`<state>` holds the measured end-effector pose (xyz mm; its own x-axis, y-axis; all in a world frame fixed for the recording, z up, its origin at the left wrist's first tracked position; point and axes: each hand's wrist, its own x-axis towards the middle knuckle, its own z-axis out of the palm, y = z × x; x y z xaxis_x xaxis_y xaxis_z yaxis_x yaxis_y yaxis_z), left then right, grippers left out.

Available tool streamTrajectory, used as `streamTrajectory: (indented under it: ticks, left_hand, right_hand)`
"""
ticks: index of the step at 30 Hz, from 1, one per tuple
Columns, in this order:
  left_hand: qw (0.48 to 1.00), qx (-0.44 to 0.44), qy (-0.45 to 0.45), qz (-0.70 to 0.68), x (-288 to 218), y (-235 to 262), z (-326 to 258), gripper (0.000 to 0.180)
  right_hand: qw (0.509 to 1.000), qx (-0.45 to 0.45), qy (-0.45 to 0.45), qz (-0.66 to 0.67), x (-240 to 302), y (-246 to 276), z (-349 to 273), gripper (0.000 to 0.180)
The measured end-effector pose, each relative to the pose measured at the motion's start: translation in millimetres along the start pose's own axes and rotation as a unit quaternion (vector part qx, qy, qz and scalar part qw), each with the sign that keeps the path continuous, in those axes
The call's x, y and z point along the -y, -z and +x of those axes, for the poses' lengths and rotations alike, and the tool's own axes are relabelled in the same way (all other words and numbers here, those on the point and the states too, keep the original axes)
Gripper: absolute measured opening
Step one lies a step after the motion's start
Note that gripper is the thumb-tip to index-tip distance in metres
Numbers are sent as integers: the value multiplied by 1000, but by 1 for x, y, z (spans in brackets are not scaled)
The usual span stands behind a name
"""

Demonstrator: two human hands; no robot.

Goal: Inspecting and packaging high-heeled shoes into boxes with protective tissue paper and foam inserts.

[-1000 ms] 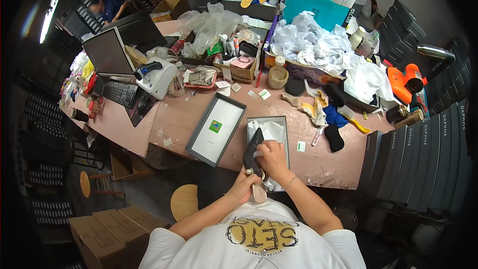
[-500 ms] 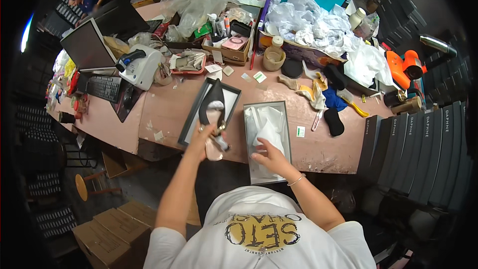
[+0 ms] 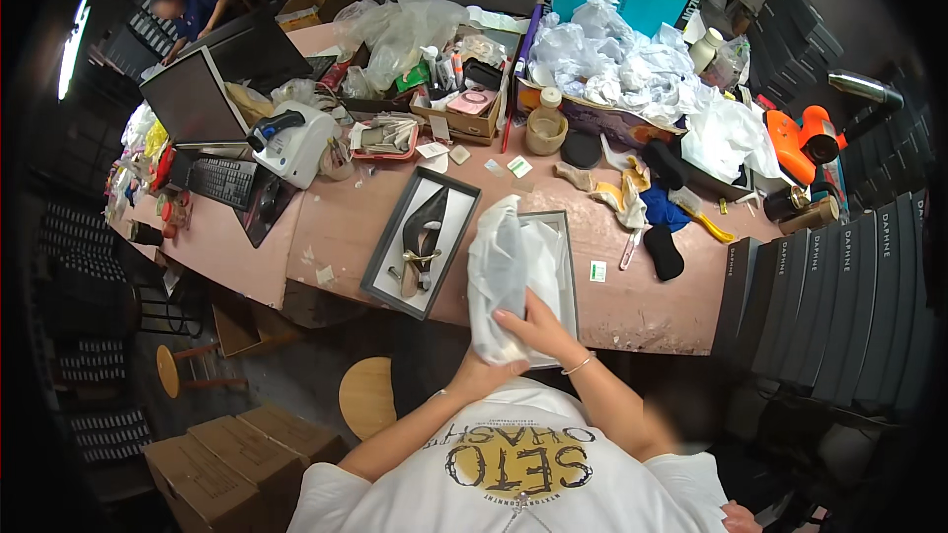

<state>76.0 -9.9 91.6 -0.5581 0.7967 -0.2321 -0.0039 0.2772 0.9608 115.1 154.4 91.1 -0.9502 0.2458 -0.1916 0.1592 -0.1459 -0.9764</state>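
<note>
A shoe in thin white wrapping [image 3: 497, 276] is held up over the table's front edge, its dark shape showing through. My left hand [image 3: 482, 375] is closed around its lower end, partly hidden beneath. From the right, my right hand [image 3: 541, 329] grips it with the thumb on top. Behind it, a grey-rimmed box [image 3: 570, 271] holds more white wrapping [image 3: 541, 247], partly covered by the shoe. To the left, a black strappy shoe with a gold-coloured buckle [image 3: 425, 232] lies in a dark box with a white inside [image 3: 380, 281].
Dark shoe boxes [image 3: 820, 276] stand in a row at the right. Crumpled white paper [image 3: 612, 49] fills a carton at the back. A monitor [image 3: 193, 99], keyboard [image 3: 222, 181] and white label printer [image 3: 296, 143] sit at the left. Black pads [image 3: 664, 253] lie right of centre.
The black shoe has gone from my left hand into the left box. The wrapped shoe is now up out of the right box, and both hands hold it.
</note>
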Motion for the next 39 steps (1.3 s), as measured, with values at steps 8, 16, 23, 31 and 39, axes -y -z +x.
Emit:
streamTrajectory:
  ticks: [8, 16, 23, 31, 39]
  left_hand:
    - [839, -232, 77, -487, -4, 48, 7, 41]
    - [824, -264, 70, -495, -19, 54, 15, 34]
    - [893, -241, 27, -380, -23, 27, 12, 36]
    - [888, -63, 93, -446, -23, 41, 11, 55]
    - [801, -98, 206, -554, -32, 27, 25, 50]
  right_hand:
    - [867, -238, 164, -406, 38, 41, -4, 55]
    - [957, -42, -62, -279, -44, 19, -19, 40]
    - [852, -175, 279, -407, 57, 9, 25, 16]
    - [928, -193, 208, -240, 63, 30, 21, 11]
    - [807, -216, 363, -413, 95, 8, 48, 12]
